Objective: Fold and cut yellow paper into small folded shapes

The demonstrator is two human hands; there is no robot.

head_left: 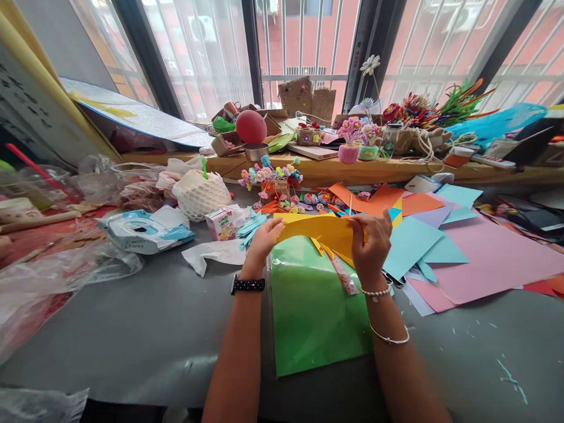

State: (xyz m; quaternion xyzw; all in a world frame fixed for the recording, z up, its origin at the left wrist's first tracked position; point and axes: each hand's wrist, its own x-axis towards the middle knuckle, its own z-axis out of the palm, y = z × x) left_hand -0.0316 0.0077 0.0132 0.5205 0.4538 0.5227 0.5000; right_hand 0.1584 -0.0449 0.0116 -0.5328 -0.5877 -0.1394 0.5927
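Note:
A strip of yellow paper [317, 228] is stretched, slightly bowed, between my two hands. My left hand [265, 239] pinches its left end, and my right hand [372, 239] grips the right end with curled fingers. Below the strip lies a glossy green sheet [321, 317] in a clear cover. Small yellow paper pieces and a patterned strip [345, 275], possibly a ruler, rest on the green sheet's upper part. Light blue paper [412, 244] and a large pink sheet [497, 255] are to the right of my right hand. Something dark and metallic beside my right wrist is partly hidden.
On the left are a wet-wipes pack [145, 232], a small pink box [221, 224], a white tissue [215, 254] and a coconut [201, 195] in foam netting. Orange paper [374, 200] and a basket of colourful flowers [275, 182] stand behind. A cluttered sill [176, 160] runs along the window.

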